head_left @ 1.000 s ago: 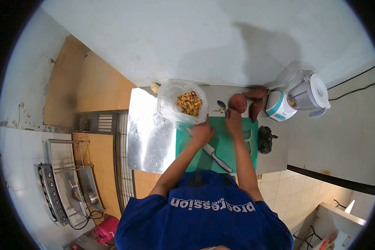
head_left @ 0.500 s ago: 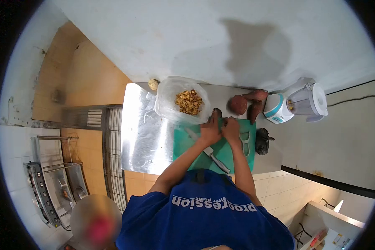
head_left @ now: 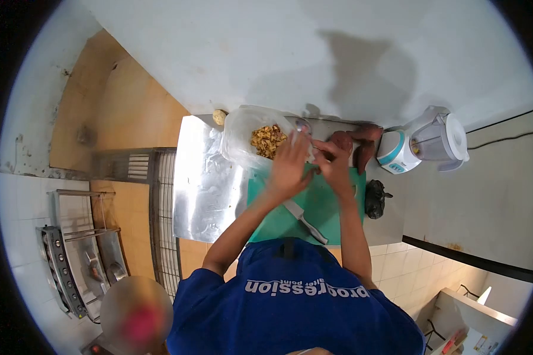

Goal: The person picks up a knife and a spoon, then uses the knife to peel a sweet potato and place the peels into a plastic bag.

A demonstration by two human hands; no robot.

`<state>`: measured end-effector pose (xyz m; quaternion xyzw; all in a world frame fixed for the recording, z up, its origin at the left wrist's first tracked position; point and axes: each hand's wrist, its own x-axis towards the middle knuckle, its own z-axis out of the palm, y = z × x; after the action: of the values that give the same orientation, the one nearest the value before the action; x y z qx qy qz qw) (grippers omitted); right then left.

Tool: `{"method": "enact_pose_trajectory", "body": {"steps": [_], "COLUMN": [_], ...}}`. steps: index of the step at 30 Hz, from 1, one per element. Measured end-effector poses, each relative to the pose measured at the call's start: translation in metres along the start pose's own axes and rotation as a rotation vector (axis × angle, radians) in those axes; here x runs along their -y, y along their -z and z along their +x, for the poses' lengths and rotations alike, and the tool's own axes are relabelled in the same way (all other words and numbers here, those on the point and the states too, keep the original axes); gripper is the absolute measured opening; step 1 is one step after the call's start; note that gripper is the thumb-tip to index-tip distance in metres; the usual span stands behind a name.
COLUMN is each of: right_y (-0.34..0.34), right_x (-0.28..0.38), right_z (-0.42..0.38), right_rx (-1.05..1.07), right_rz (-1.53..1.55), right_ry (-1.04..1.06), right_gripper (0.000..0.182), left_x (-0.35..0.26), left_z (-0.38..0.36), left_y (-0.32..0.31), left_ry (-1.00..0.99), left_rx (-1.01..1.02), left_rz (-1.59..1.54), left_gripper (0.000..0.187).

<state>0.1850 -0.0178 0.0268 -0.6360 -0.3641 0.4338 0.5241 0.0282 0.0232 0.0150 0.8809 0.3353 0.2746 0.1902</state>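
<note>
My left hand (head_left: 290, 161) is over the right edge of the clear plastic bag (head_left: 236, 139), its fingers stretched out and somewhat blurred. Brown and yellow chopped pieces (head_left: 267, 141) lie in the bag. A small blurred shiny thing shows just beyond the left fingertips; whether the hand touches it is unclear. Close by on the right, my right hand (head_left: 334, 167) has its fingers bent together above the far edge of the green cutting board (head_left: 272, 223); what they hold is hidden. A knife (head_left: 307, 222) lies on the board, handle toward my body.
Reddish-brown tubers (head_left: 367, 132) lie against the wall, beside a white and teal blender (head_left: 395, 152). A black plastic bundle (head_left: 375, 199) sits right of the board. A pale round item (head_left: 219, 116) is behind the bag. The steel table (head_left: 204, 195) extends left.
My left hand has risen from the board toward the bag, and its fingers have straightened. My right hand has moved slightly away from my body and to the right. The hands are farther apart.
</note>
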Motion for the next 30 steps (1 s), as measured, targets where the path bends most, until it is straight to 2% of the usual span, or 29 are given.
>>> {"method": "enact_pose_trajectory", "body": {"steps": [2,3,5,6,8,9,11,12,14,15,16,17,19,20,22,24,26,28,30], "right_y": [-0.022,-0.03,-0.041,-0.04,-0.036,-0.029,-0.004,0.008,0.033,0.042,0.051,0.055,0.055,0.054,0.051,0.046,0.04,0.032,0.03], "right_x": [-0.012,-0.02,-0.035,-0.037,-0.043,-0.048,-0.057,-0.07,-0.108,-0.118,-0.126,-0.129,-0.13,-0.13,-0.134,-0.141,-0.152,-0.155,-0.155], "right_z": [0.016,0.022,0.027,0.026,0.017,0.011,-0.001,-0.002,-0.001,-0.002,-0.003,-0.002,0.005,0.009,0.016,0.021,0.02,0.015,0.015], "right_rx": [0.04,0.041,-0.03,-0.031,-0.113,-0.107,-0.268,-0.266,-0.377,-0.377,-0.322,-0.268,-0.259,-0.251,-0.245,-0.232,-0.034,-0.078,-0.113], "right_rz": [-0.301,-0.297,-0.898,-0.894,-0.65,-0.651,-0.482,-0.487,-0.5,-0.505,-0.571,-0.635,-0.65,-0.663,-0.673,-0.677,-0.837,-0.73,-0.623], "right_ry": [0.484,0.488,0.706,0.714,0.587,0.583,0.483,0.483,0.377,0.376,0.302,0.23,0.25,0.264,0.288,0.32,0.217,0.219,0.219], "right_gripper": [0.026,0.026,0.025,0.025,0.023,0.023,0.021,0.021,0.02,0.02,0.02,0.02,0.02,0.021,0.022,0.023,0.024,0.026,0.027], "left_x": [0.024,0.039,0.068,0.074,0.081,0.073,0.05,0.045,0.035,0.029,0.024,0.023,0.02,0.018,0.013,0.027,0.036,0.036,0.034], "left_z": [-0.002,-0.008,-0.026,-0.031,-0.045,-0.047,-0.046,-0.047,-0.05,-0.053,-0.053,-0.05,-0.042,-0.04,-0.036,-0.039,-0.039,-0.043,-0.046], "left_y": [0.012,0.012,0.008,0.012,0.017,0.021,0.029,0.02,-0.011,-0.032,-0.055,-0.076,-0.104,-0.109,-0.115,-0.134,-0.139,-0.136,-0.13], "left_ry": [0.034,0.033,0.333,0.332,0.448,0.455,0.414,0.417,0.279,0.273,0.264,0.261,0.042,0.036,0.353,0.337,0.328,0.362,0.335], "left_rx": [-0.111,-0.112,0.009,0.003,-0.166,-0.164,-0.333,-0.334,-0.383,-0.252,-0.122,-0.125,-0.114,-0.114,0.31,0.252,0.192,0.313,0.265], "left_rz": [0.007,0.013,0.188,0.194,0.122,0.121,0.231,0.227,-0.116,-0.22,-0.323,-0.326,-0.01,-0.012,0.071,0.045,0.023,0.0,0.024], "left_gripper": [0.077,0.077,0.06,0.06,0.028,0.028,0.007,0.007,0.017,0.012,0.014,0.014,0.054,0.054,0.094,0.1,0.107,0.112,0.112]}}
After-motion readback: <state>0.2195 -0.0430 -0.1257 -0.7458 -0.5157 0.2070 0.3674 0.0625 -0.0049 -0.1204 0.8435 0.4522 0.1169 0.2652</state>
